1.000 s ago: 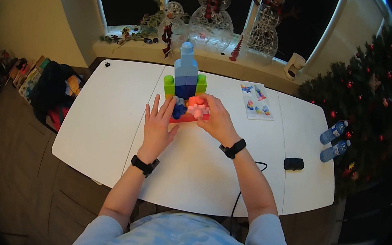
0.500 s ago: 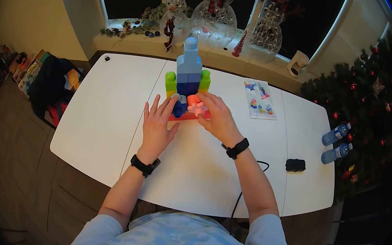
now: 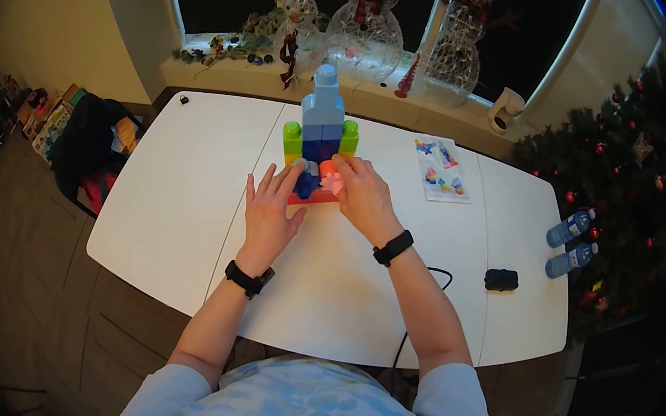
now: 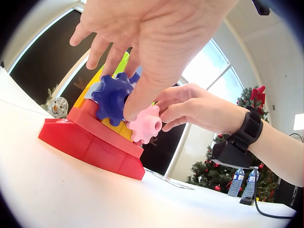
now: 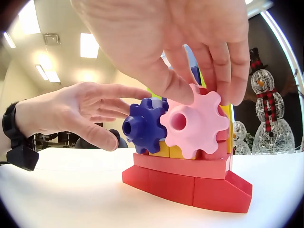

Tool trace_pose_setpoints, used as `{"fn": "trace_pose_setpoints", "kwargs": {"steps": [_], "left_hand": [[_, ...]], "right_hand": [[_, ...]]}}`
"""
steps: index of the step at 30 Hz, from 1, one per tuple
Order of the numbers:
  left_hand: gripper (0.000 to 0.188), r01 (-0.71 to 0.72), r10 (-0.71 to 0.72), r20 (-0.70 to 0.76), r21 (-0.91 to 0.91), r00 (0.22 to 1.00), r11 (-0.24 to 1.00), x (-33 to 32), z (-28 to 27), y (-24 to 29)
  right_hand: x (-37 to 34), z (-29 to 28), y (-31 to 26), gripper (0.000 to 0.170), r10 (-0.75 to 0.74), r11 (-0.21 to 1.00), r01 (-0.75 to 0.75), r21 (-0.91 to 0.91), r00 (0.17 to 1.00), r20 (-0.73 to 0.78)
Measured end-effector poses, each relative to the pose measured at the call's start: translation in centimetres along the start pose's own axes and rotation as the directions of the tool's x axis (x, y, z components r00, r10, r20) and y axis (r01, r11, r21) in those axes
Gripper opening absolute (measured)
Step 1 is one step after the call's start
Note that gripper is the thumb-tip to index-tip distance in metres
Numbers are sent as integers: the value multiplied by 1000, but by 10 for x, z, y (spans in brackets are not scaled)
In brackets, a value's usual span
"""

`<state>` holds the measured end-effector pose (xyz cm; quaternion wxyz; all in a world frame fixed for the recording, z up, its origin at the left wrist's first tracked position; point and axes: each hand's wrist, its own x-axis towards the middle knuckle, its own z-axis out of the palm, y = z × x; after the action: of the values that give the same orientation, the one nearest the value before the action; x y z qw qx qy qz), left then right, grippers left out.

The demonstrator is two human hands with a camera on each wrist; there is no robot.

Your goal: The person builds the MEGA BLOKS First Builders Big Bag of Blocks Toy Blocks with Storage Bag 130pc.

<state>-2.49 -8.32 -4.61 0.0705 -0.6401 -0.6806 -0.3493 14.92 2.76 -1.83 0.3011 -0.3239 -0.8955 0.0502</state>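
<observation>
On the white table stands a toy block structure with a red base (image 5: pixel 180 185), light blue tower (image 3: pixel 322 112) and green side blocks (image 3: pixel 292 133). At its front, a dark blue gear (image 5: pixel 146 126) sits beside a pink gear (image 5: pixel 197 124), their teeth close together. My right hand (image 3: pixel 367 199) pinches the pink gear at its top, thumb in front and fingers behind. My left hand (image 3: pixel 268 217) has its fingers extended, with fingertips at the blue gear's top in the head view. In the left wrist view, that hand hides part of the tower.
A picture sheet (image 3: pixel 442 171) lies right of the structure. Two water bottles (image 3: pixel 571 227) and a small black case (image 3: pixel 501 280) stand toward the table's right end, near a black cable (image 3: pixel 449 280). Wire snowmen (image 3: pixel 364 39) line the window sill; a decorated tree (image 3: pixel 616 174) stands at right.
My right hand has brought the pink gear slightly left, closer to the blue gear, and turned it. The left hand stays nearly in place. The head view has shifted a little.
</observation>
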Motion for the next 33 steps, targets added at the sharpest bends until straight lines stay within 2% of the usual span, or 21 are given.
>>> {"fn": "trace_pose_setpoints", "kwargs": {"steps": [7,9,11,12,14,15,16,17,18,20,22,23,25,26,28,29,30,32,33], "left_hand": [[93,12,-11,3,-14,1000,1000,1,0,-3],[94,-1,1,5,-14,1000,1000,3,-6,-6],[97,64,-32,188,-167,982,984,9,-20,-11],[97,56,-26,178,-165,984,985,8,-27,-13],[101,153,-137,101,-174,985,973,-4,-38,-22],[101,150,-134,100,-175,986,973,-9,-43,-30],[102,210,-190,134,-156,973,965,-13,-48,-40],[103,269,-246,167,-136,955,953,-18,-52,-50],[103,267,-243,170,-139,955,954,-23,-56,-61],[103,281,-244,217,-161,945,946,-31,-60,-78],[98,283,-244,220,-168,945,944,-37,-71,-78],[93,309,-270,202,-199,942,930,-39,-73,-79],[87,333,-292,190,-237,937,913,-40,-75,-81],[82,325,-293,159,-249,943,912,-39,-75,-80],[77,317,-291,133,-267,948,910,-38,-72,-80],[74,287,-265,115,-265,957,920,-36,-70,-80],[71,257,-240,96,-261,966,930,-33,-68,-79],[69,251,-232,99,-273,968,929,-27,-70,-69],[68,246,-227,100,-280,969,928,-24,-72,-65]], "right_hand": [[3,-3,-4,59,42,997,-38,-73,998,55],[4,-14,1,64,77,997,-77,-11,982,170],[-3,-34,8,67,78,995,-86,49,988,132],[-7,-47,14,69,83,990,-95,109,991,103],[-23,-82,29,76,168,971,-173,168,985,44],[-36,-101,43,75,194,975,-197,100,980,37],[-51,-120,59,73,220,975,-221,30,975,28],[-69,-141,75,70,290,957,-289,-26,955,60],[-88,-161,90,67,361,931,-354,-86,928,89],[-128,-197,113,65,546,827,-516,-223,832,99],[-172,-220,141,77,669,721,-588,-368,728,148],[-191,-225,147,77,673,716,-590,-373,725,146],[-226,-229,155,87,751,642,-593,-485,615,242],[-242,-225,160,87,755,636,-595,-491,610,239],[-273,-206,176,94,706,693,-507,-513,619,344],[-284,-198,178,89,651,736,-470,-487,688,321],[-289,-194,185,89,655,732,-472,-490,685,319],[-287,-186,179,68,613,733,-396,-554,738,284],[-286,-185,176,48,599,736,-395,-550,759,256]]}}
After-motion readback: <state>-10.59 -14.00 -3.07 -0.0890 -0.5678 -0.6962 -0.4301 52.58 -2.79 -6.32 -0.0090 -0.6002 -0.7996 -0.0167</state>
